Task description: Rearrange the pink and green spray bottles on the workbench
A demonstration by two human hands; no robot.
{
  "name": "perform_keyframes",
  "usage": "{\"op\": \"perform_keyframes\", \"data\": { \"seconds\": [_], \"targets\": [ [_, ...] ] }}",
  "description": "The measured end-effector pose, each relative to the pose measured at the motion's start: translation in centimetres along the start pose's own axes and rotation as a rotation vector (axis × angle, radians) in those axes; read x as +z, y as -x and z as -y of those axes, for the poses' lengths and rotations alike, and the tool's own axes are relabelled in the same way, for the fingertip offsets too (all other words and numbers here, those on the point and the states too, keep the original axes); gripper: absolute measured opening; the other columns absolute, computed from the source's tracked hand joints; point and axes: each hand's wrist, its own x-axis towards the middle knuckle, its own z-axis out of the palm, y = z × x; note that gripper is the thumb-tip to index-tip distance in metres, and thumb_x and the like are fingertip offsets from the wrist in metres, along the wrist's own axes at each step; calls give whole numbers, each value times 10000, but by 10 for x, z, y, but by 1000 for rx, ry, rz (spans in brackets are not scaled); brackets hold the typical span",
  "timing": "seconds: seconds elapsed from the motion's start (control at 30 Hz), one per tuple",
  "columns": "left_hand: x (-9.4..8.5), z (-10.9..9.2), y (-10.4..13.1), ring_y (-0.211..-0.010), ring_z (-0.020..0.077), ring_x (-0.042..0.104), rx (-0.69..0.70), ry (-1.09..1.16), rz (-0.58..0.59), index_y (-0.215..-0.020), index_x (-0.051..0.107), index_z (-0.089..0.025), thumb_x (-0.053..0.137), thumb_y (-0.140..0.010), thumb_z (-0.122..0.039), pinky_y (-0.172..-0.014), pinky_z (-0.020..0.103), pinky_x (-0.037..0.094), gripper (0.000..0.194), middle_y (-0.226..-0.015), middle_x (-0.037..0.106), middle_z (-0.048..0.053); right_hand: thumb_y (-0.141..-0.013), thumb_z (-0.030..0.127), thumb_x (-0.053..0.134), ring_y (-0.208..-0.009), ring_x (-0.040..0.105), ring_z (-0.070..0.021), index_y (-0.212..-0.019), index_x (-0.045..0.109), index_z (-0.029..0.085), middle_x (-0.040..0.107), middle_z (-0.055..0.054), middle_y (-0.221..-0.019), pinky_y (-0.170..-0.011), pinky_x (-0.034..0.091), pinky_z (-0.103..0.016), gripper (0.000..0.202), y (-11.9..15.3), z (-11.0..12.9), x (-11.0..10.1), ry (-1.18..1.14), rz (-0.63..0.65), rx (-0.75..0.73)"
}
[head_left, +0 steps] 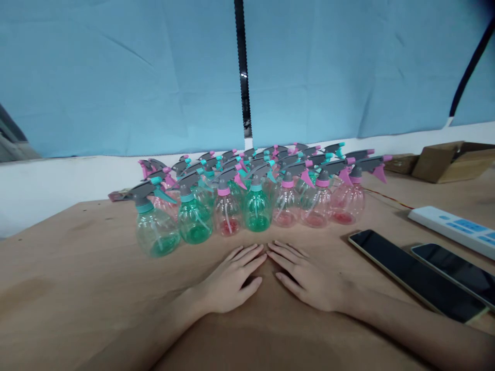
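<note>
My left hand (234, 279) lies flat on the wooden table (96, 288), fingers stretched out and holding nothing. Beside it, my right hand (307, 278) rests palm down in the same way, its fingertips close to those of the left. Just beyond them stand several upright spray bottles in rows. Nearest the fingers are a green spray bottle (257, 208) with a teal collar and a clear pink one (286, 206) with a pink collar. At the left end of the front row is another green-bottomed spray bottle (157, 229). Bottles farther back are partly hidden.
Two dark-screened phones (406, 270) (456, 268) lie right of my right hand. Behind them is a white power strip (460, 229) with blue sections. An open cardboard box (441, 165) sits at the back right. A blue cloth (154, 77) hangs behind the table.
</note>
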Motion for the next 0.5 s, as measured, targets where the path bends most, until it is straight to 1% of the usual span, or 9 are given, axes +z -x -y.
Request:
{"op": "perform_keyframes", "data": {
  "seconds": [0.27, 0.3, 0.37, 0.43, 0.5],
  "targets": [
    [0, 1, 0, -1325, 218, 274, 16, 19, -32, -1353, 353, -174, 357, -903, -345, -1072, 433, 272, 481, -1433, 322, 71, -912, 312, 351, -1298, 304, -233, -1358, 373, 118, 373, -113, -1399, -1066, 273, -441, 487, 0, -1, 1, 7, -16, -12],
    [0, 0, 0, -1314, 219, 298, 20, 20, -47, -1342, 369, -177, 369, -899, -338, -1067, 428, 284, 472, -1421, 347, 71, -911, 311, 357, -1295, 311, -235, -1350, 386, 122, 387, -113, -1392, -1061, 281, -445, 479, 0, -2, 2, 11, -23, -17],
    [0, -1, 0, -1253, 213, 395, 10, 21, -101, -1307, 415, -180, 378, -890, -294, -1039, 407, 334, 433, -1357, 445, 71, -907, 292, 373, -1270, 355, -232, -1305, 450, 138, 444, -107, -1354, -1040, 322, -431, 433, 0, -3, 2, 16, -42, -52],
    [0, -3, 1, -1140, 201, 504, -11, 28, -170, -1251, 467, -183, 367, -883, -235, -983, 382, 398, 384, -1234, 558, 64, -900, 243, 382, -1214, 426, -216, -1228, 523, 170, 516, -91, -1282, -1000, 379, -406, 365, 0, -4, -4, 26, -108, -116],
    [-1, -4, 1, -1027, 191, 563, -16, 40, -229, -1187, 505, -183, 357, -875, -194, -912, 363, 449, 346, -1109, 619, 57, -890, 184, 381, -1159, 475, -208, -1163, 562, 200, 561, -82, -1210, -965, 408, -410, 329, 0, -7, -22, 58, -251, -175]
  ]
}}
